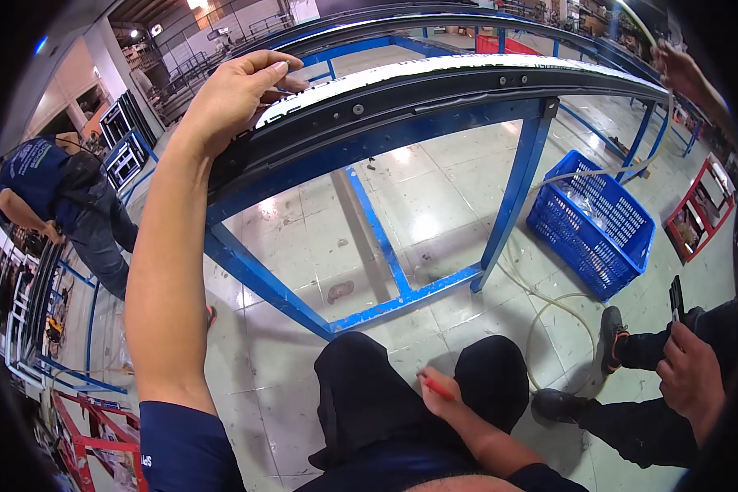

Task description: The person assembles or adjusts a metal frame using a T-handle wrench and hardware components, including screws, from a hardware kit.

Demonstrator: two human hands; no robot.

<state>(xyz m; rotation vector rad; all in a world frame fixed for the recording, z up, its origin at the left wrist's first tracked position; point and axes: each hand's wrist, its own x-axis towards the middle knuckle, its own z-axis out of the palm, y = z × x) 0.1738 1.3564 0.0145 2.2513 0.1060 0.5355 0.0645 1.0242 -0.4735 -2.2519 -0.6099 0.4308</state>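
My left hand (250, 86) rests on the near end of a long black profile (402, 100), its fingers curled over the top edge where white printed film (369, 78) runs along it. The thumb and fingertips are pressed close together there; whether they pinch the film is hidden. The profile lies on a blue metal stand (377, 238). Low between my knees, my right hand (444, 395) is closed around a red object (439, 389), perhaps a pen or small tool.
A blue plastic basket (590, 225) stands on the floor right of the stand, beside a pale hose (553, 299). At the right, a co-worker's hand (690, 373) holds a black piece. Another person (66, 197) bends at the left. Red frames (102, 444) stand lower left.
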